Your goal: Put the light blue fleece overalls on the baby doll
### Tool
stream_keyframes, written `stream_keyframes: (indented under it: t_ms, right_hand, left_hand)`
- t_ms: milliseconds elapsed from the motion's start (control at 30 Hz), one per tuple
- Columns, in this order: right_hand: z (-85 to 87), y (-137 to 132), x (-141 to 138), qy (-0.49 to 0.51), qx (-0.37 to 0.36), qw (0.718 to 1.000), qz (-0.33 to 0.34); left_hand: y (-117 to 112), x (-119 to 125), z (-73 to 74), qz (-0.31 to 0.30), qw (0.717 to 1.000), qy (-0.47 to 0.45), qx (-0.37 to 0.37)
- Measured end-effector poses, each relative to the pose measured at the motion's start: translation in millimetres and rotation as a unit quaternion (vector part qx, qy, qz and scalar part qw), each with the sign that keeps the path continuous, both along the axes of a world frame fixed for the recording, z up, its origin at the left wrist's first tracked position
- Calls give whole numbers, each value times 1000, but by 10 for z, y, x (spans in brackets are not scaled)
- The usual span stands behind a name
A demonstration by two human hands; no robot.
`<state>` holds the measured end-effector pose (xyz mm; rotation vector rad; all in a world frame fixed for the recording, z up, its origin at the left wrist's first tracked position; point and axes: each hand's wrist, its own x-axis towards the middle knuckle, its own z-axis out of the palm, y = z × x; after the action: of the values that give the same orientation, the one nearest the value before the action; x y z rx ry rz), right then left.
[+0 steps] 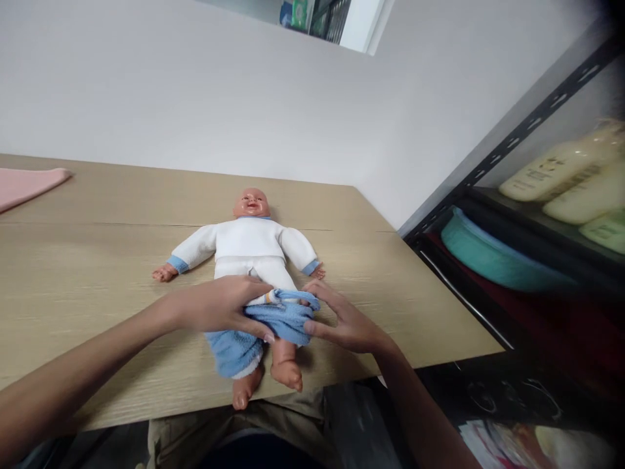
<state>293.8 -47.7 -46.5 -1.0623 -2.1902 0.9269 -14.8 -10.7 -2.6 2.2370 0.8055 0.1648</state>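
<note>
A baby doll (252,238) in a white top with blue cuffs lies on its back on the wooden table, head away from me. Blue terry pants (280,319) are bunched around its legs, below the white cloth at its hips. My left hand (224,303) pinches the pants near their waistband, thumb over the front of the fabric. On the other side, my right hand (342,317) grips the bunched cloth between thumb and fingers. Both bare feet of the doll stick out below, near the table's front edge. Some of my fingertips are hidden by the cloth.
A pink cloth (29,185) lies at the table's (107,254) far left. To the right stands a black metal shelf (525,127) with several pale yellow bottles (541,172) and a teal basin (498,254). A white wall (195,98) rises behind the table.
</note>
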Motion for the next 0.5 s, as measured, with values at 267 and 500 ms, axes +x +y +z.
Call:
stream_keyframes:
  t_ms: [267, 500]
  right_hand:
    - [-270, 557, -145, 122, -72, 989, -39]
    - [-343, 859, -346, 111, 31, 992, -42]
  left_hand:
    - [-37, -581, -38, 110, 991, 65, -27]
    - [-25, -817, -399, 172, 982, -66, 43]
